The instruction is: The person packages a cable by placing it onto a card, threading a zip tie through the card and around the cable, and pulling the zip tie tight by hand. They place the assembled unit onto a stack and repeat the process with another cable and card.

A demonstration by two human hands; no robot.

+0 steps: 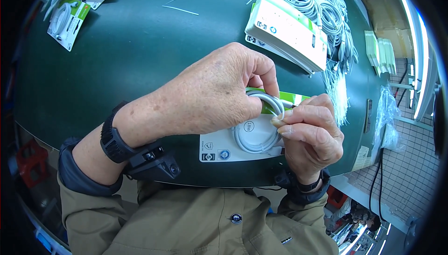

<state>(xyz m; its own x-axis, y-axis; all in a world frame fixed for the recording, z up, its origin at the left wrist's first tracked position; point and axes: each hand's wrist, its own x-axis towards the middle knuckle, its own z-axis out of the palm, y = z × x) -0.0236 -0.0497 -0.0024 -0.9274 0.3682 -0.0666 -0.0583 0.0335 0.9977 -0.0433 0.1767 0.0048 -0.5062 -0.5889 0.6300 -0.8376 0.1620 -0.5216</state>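
Observation:
A pale grey coiled cable (pixel 238 139) lies on a white and green packaging card (pixel 210 144) in front of me. My left hand (pixel 219 91) reaches across the card from the left, its thumb and fingers closed round the upper part of the coil. A thin white tie (pixel 274 112) loops at the coil's right side. My right hand (pixel 313 133) pinches this tie between thumb and forefinger, close to the left fingertips. The left fingers hide part of the coil's top, and the right fingers cover the tie's end.
Beyond my hands stands a stack of white cards (pixel 289 28), with a heap of coiled cables (pixel 322 7) behind it. A bundle of white ties (pixel 337 91) lies to the right. Carded cables (pixel 65 21) sit at far left. Plastic film (pixel 387 119) hangs at the right edge.

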